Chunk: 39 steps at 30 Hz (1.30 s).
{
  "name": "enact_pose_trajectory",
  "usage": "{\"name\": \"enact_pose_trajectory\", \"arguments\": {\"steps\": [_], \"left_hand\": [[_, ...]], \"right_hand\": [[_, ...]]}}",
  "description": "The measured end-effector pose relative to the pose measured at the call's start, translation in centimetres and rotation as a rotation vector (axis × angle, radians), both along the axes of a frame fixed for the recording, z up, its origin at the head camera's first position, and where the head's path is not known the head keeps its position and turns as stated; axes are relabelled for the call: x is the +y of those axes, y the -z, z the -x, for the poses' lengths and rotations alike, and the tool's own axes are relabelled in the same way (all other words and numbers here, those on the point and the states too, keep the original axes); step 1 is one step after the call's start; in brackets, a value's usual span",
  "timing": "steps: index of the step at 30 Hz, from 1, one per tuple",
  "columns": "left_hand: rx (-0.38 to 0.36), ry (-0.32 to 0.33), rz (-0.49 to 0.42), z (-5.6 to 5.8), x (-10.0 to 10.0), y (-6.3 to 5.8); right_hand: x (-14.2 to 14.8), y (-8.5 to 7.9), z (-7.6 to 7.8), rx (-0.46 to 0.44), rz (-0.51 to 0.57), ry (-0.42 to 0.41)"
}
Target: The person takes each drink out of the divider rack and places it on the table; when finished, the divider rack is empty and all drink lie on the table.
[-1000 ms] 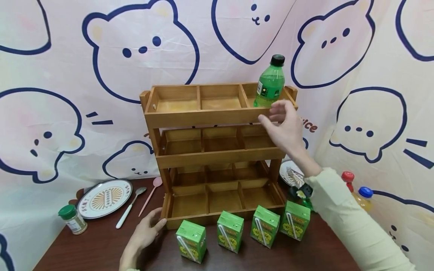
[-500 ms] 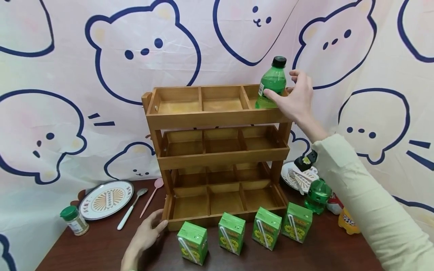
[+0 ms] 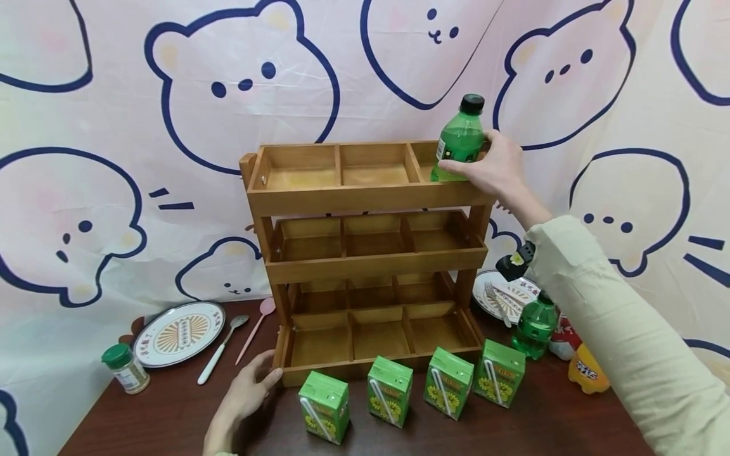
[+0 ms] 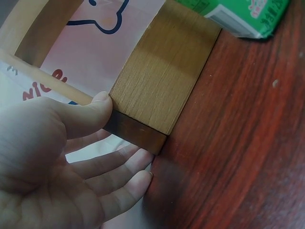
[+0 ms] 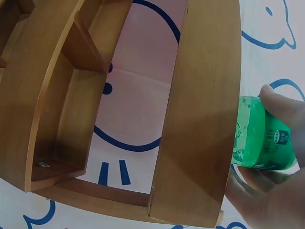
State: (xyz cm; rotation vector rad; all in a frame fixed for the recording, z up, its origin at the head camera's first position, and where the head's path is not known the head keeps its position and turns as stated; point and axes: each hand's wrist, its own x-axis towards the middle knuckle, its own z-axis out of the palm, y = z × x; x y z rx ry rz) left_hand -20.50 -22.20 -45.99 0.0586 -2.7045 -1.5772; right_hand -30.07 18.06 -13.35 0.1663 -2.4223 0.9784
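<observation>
A tiered wooden rack with divided trays stands on the table. In the top right compartment, a green soda bottle with a black cap stands nearly upright. My right hand grips its lower part, thumb in front and fingers behind; the right wrist view shows the bottle between thumb and fingers. Down at the rack's lower left corner, my left hand holds the end of the bottom tray. In the left wrist view its thumb lies on the edge of that wooden end, the fingers on the other side.
Several green drink cartons stand in a row before the rack. At right are another green bottle, an orange bottle and a plate with a fork. At left lie a plate, two spoons and a spice jar.
My right hand was first in front of the top tray, then moved up to the bottle's right side, and now closes round it. The left hand stays at the rack's corner.
</observation>
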Motion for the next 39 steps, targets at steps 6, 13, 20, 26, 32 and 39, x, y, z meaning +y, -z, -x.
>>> {"name": "enact_pose_trajectory", "arguments": {"steps": [6,13,20,26,32,39], "left_hand": [[-0.002,0.005,0.003,0.1,0.2,-0.1],[-0.007,0.004,0.006,0.2,0.3,0.0],[-0.018,0.006,0.016,0.2,0.0,-0.2],[-0.013,0.003,0.024,0.2,-0.3,-0.2],[-0.017,0.012,0.015,0.1,-0.1,0.0],[-0.022,0.006,0.014,0.2,-0.1,0.0]], "right_hand": [[0.4,-0.1,-0.3,0.016,-0.026,0.007],[1.3,-0.4,-0.5,0.129,-0.094,-0.062],[1.5,-0.2,-0.9,0.208,0.016,-0.09],[1.0,-0.1,-2.1,0.372,0.042,-0.12],[1.2,0.5,-3.9,0.489,0.028,-0.148],[2.3,1.6,-6.2,0.343,0.052,-0.172]]}}
